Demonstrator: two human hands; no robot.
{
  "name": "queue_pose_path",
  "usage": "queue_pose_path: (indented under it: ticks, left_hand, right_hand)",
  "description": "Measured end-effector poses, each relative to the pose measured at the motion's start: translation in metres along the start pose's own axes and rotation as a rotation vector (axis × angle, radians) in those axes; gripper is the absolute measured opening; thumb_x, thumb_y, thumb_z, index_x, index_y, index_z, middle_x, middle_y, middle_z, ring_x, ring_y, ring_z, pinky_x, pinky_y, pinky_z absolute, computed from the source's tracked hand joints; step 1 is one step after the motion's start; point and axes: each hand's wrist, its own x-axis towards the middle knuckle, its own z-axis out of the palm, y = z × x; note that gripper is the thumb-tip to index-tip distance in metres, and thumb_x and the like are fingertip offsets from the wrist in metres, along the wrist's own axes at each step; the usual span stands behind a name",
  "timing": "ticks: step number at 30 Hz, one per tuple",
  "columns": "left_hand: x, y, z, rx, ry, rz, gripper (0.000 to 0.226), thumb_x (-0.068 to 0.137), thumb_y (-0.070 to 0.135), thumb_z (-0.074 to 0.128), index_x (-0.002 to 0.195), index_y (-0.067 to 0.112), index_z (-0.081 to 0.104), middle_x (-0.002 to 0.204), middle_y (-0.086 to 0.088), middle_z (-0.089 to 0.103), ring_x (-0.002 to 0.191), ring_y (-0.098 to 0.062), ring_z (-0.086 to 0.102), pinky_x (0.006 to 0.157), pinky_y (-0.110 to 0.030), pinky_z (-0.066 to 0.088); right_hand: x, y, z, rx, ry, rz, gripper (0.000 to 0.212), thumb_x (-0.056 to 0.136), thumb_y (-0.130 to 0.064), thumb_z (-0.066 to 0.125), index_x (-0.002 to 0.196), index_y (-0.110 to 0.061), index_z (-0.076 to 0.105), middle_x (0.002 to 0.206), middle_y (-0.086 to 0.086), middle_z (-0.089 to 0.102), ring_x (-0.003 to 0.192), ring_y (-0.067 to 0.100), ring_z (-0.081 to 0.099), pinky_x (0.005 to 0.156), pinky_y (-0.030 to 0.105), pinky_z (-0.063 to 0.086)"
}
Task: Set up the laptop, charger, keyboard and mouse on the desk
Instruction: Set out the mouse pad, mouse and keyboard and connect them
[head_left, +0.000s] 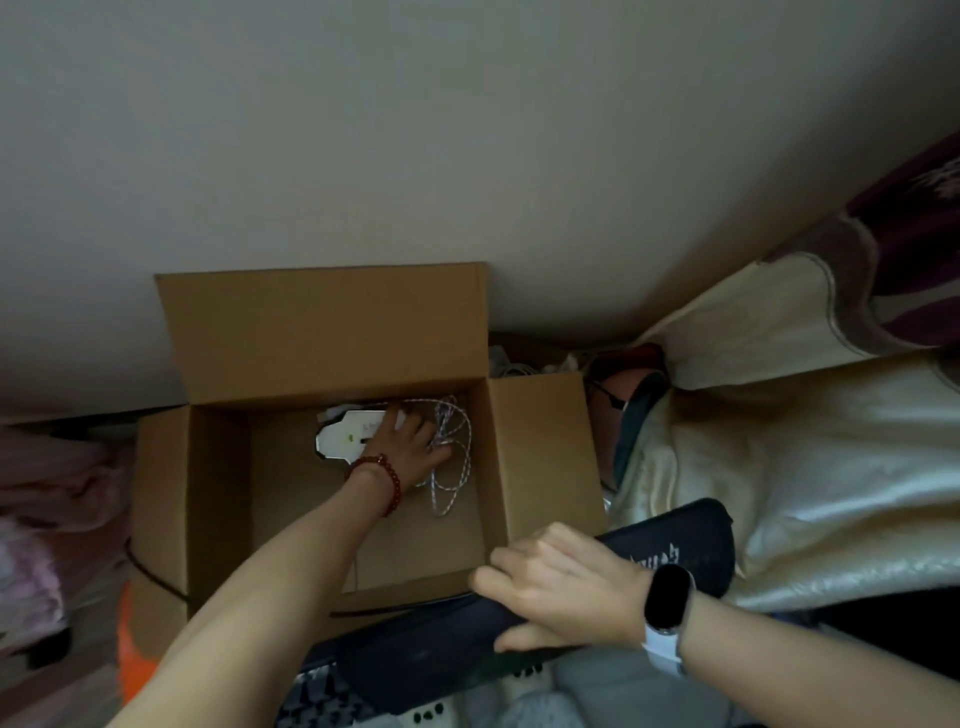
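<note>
Mouse (347, 435) under left hand (410, 441), in box (540, 457)

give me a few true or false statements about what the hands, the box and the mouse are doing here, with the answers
1. The left hand reaches inside the open cardboard box. True.
2. The white mouse lies on the desk beside a laptop. False: it is in the box, under the left hand's fingers, with its braided cable loose next to it.
3. The right hand holds a dark flat case at the box's near right corner. True.
4. The box's flaps are closed. False: the back flap stands up and the inside shows.
5. The right wrist wears a red bead bracelet. False: it wears a dark-faced watch; the bracelet is on the left wrist.
</note>
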Motion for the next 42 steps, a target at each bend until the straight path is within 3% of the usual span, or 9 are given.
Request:
queue_pose_path:
  ticks: [4, 8, 18, 21, 25, 30, 36, 38, 42]
  left_hand:
    - [-0.001, -0.001, -0.004, 0.066, 0.229, 0.179, 0.027, 0.081, 0.018, 0.056, 0.108, 0.015, 0.058, 0.106, -0.025, 0.063, 0.099, -0.035, 0.06, 0.086, -0.046, 0.046]
    - [-0.01, 0.002, -0.002, 0.0, 0.029, 0.153, 0.033, 0.097, 0.015, 0.032, 0.13, 0.014, 0.037, 0.139, -0.026, 0.034, 0.119, -0.039, 0.042, 0.094, -0.042, 0.036]
    - [-0.062, -0.009, -0.022, -0.198, 0.011, 0.099, 0.036, 0.093, 0.011, 0.043, 0.127, 0.017, 0.031, 0.135, -0.021, 0.033, 0.083, -0.031, 0.058, 0.061, -0.033, 0.045]
    - [-0.085, -0.01, -0.028, -0.269, 0.045, 0.057, 0.032, 0.094, 0.012, 0.042, 0.124, 0.017, 0.033, 0.133, -0.018, 0.036, 0.094, -0.032, 0.055, 0.073, -0.04, 0.051]
    - [-0.106, -0.002, -0.029, -0.217, 0.133, 0.081, 0.036, 0.09, 0.004, 0.044, 0.122, 0.016, 0.034, 0.13, -0.018, 0.038, 0.108, -0.035, 0.046, 0.072, -0.04, 0.045]
    - [-0.13, 0.011, -0.041, -0.478, 0.274, -0.1, 0.041, 0.092, 0.009, 0.043, 0.108, 0.028, 0.011, 0.129, -0.016, 0.042, 0.104, -0.032, 0.052, 0.071, -0.034, 0.038]
    - [-0.19, -0.001, -0.059, -0.99, 0.667, -0.281, 0.029, 0.086, 0.014, 0.048, 0.113, 0.023, 0.046, 0.11, 0.0, 0.046, 0.09, -0.02, 0.05, 0.07, -0.026, 0.041]
    - [-0.21, -0.004, -0.074, -1.11, 0.795, -0.347, 0.03, 0.082, 0.002, 0.051, 0.106, 0.02, 0.05, 0.106, 0.001, 0.047, 0.09, -0.02, 0.052, 0.075, -0.029, 0.044]
    - [-0.252, -0.015, -0.101, -1.294, 0.935, -0.479, 0.054, 0.078, -0.01, 0.049, 0.084, 0.043, 0.045, 0.092, -0.011, 0.057, 0.079, -0.024, 0.061, 0.071, -0.042, 0.054]
  right_hand:
    - [0.0, -0.001, 0.0, -0.001, -0.025, 0.013, 0.053, 0.067, -0.065, 0.063, 0.088, -0.019, 0.047, 0.062, -0.006, 0.056, 0.049, 0.014, 0.055, 0.039, 0.025, 0.026]
    - [0.002, -0.002, -0.002, -0.027, -0.056, 0.015, 0.05, 0.063, -0.065, 0.066, 0.079, -0.018, 0.055, 0.062, -0.006, 0.058, 0.045, 0.014, 0.055, 0.04, 0.023, 0.021]
    - [0.005, -0.029, -0.033, -0.091, -0.081, -0.031, 0.047, 0.054, -0.064, 0.07, 0.067, -0.02, 0.059, 0.06, -0.006, 0.057, 0.042, 0.012, 0.051, 0.04, 0.021, 0.021]
    - [0.0, -0.037, -0.044, -0.079, -0.087, -0.027, 0.046, 0.055, -0.063, 0.069, 0.068, -0.02, 0.058, 0.06, -0.006, 0.057, 0.042, 0.011, 0.051, 0.039, 0.02, 0.024]
    - [-0.002, -0.039, -0.054, -0.062, -0.058, -0.006, 0.045, 0.056, -0.06, 0.071, 0.07, -0.019, 0.058, 0.063, -0.006, 0.058, 0.043, 0.012, 0.052, 0.04, 0.02, 0.023]
    - [-0.006, -0.04, -0.061, -0.07, -0.035, 0.015, 0.048, 0.053, -0.061, 0.073, 0.069, -0.019, 0.056, 0.062, -0.006, 0.057, 0.043, 0.012, 0.053, 0.039, 0.021, 0.023]
    - [-0.015, -0.056, -0.089, -0.1, -0.09, 0.028, 0.047, 0.054, -0.061, 0.072, 0.07, -0.019, 0.055, 0.062, -0.006, 0.056, 0.042, 0.012, 0.051, 0.04, 0.022, 0.021]
    - [-0.016, -0.061, -0.107, -0.089, -0.108, 0.035, 0.047, 0.054, -0.059, 0.073, 0.069, -0.018, 0.055, 0.061, -0.006, 0.056, 0.041, 0.013, 0.051, 0.039, 0.022, 0.021]
    - [-0.016, -0.072, -0.154, -0.046, -0.122, 0.07, 0.042, 0.062, -0.052, 0.072, 0.074, -0.015, 0.056, 0.066, 0.0, 0.059, 0.047, 0.019, 0.055, 0.042, 0.023, 0.026]
